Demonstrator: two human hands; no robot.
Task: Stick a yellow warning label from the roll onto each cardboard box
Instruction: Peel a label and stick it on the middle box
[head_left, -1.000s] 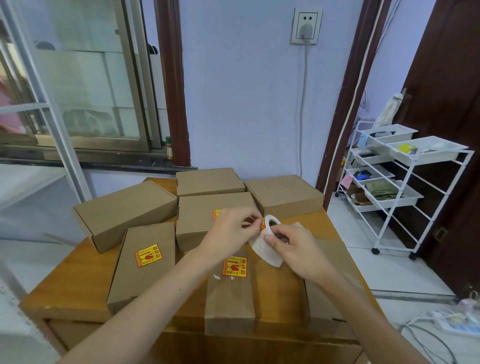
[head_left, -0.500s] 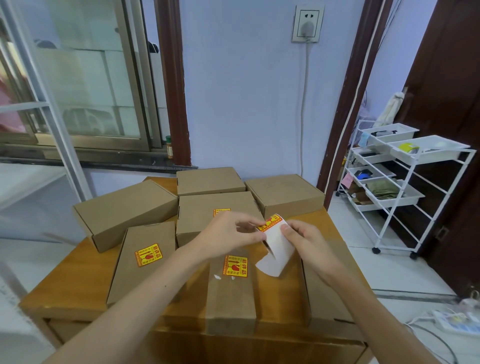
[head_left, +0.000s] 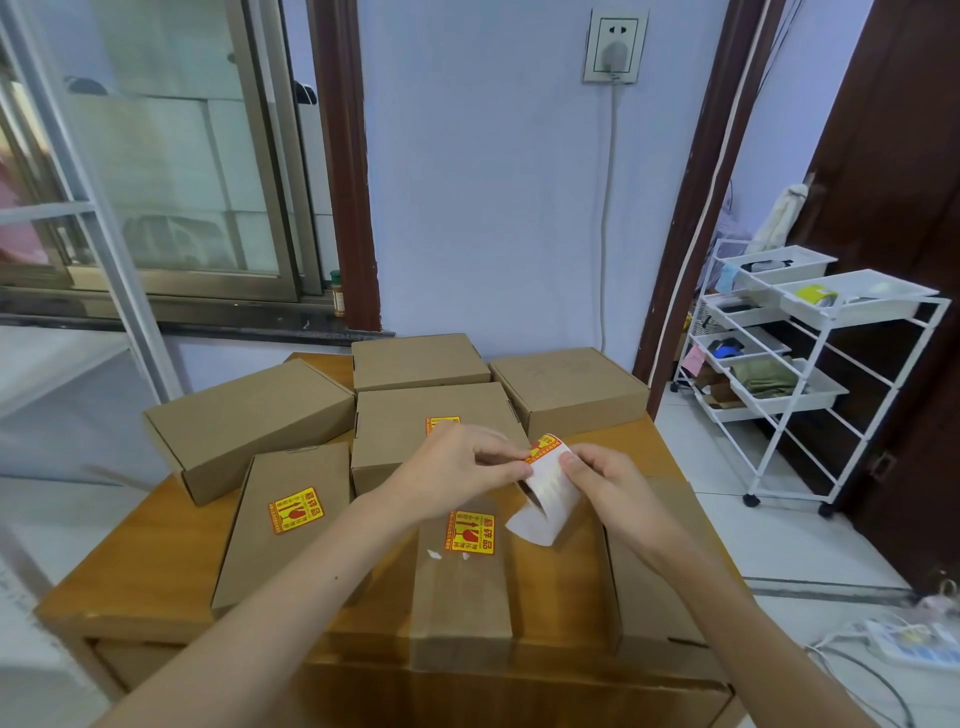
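We see the left hand (head_left: 457, 467) pinching a yellow label (head_left: 543, 448) while the right hand (head_left: 605, 483) grips the roll (head_left: 550, 496) above boxes (head_left: 291, 519).

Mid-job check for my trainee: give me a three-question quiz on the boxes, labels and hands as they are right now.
1. True or false: the brown cardboard box at the far right already carries a yellow warning label.
2. Which thing does the right hand hold?
A. the white roll of label backing paper
B. a pair of scissors
C. a tape dispenser
3. Fill in: the left hand pinches the yellow and red warning label at the roll's ____ end.

Key: 1 false; 2 A; 3 top. The labelled flat cardboard box at the near left and the narrow cardboard box in the middle are done.
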